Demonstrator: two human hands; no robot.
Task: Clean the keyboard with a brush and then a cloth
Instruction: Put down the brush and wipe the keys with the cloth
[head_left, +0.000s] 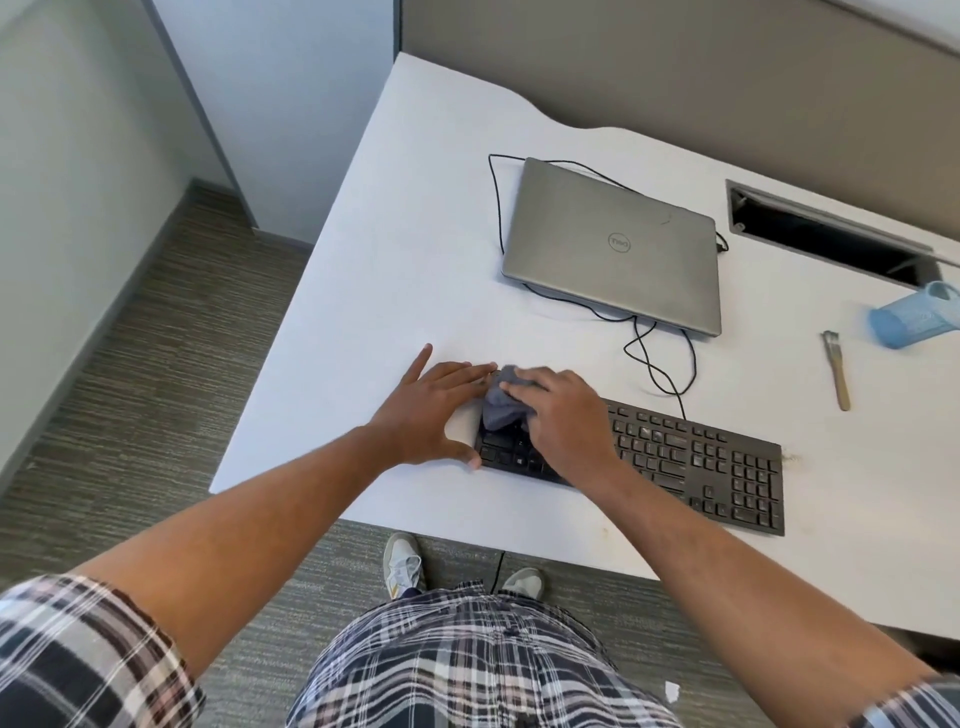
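Two hands work at the keyboard's (675, 462) left end, close to the near-left corner of the tabletop (395, 249). Our left hand (431, 410) lies flat with its grip wide, fingers spread along the keyboard's left edge and thumb at its near corner, bracing it. Our right hand (566, 421) presses the bunched grey cloth (501, 402) onto the leftmost keys, fingers bent over it.

We judge the risks from there. A hard rightward wipe could slide the keyboard if the brace slips, and the loose cloth could snag a keycap. The black cable (654, 364) loops behind the keyboard toward the closed laptop (613, 244); a shove could tug it. At the keyboard's right end a small patch of what looks like dust (792, 458) sits on the tabletop, and the cloth could smear it back onto the keys.

Further right, the brush (836, 371) lies untouched, well apart from both hands. Near the right edge a blue cup (909, 319) lies tipped on its side; we cannot tell whether anything is in it. The cable slot (826, 234) at the far edge looks dark, its contents unclear.
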